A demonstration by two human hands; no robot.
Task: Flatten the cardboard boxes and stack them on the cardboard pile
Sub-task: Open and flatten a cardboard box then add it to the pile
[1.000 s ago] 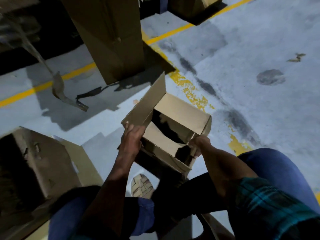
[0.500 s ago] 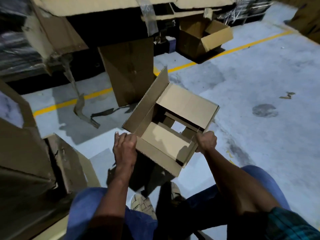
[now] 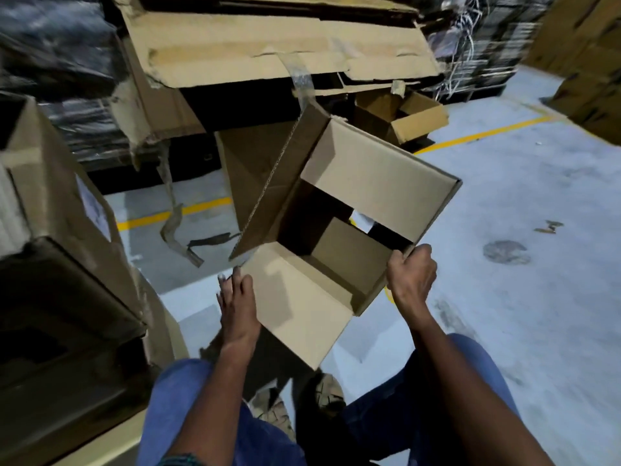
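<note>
I hold a brown cardboard box (image 3: 379,183) up in front of me, above my knees, with its flaps open and its inside showing. My right hand (image 3: 411,280) grips the box's right corner edge, fingers curled over it. On the box's left side, my left hand (image 3: 237,306) rests with straight fingers against the near flap's outer face. Behind the box, a pile of flattened cardboard (image 3: 268,52) lies on a raised stack at the top of the view.
Large brown boxes (image 3: 57,230) stand close on my left. Another open box (image 3: 403,119) sits on the grey floor (image 3: 537,314) behind, near a yellow line (image 3: 480,136). More cartons (image 3: 591,62) stand at the far right. Tape strips (image 3: 178,227) hang from the pile.
I have lifted the box higher and toward the pile while my view rose. My left hand loosened from gripping the flap to lying flat beside it; my right hand keeps its grip.
</note>
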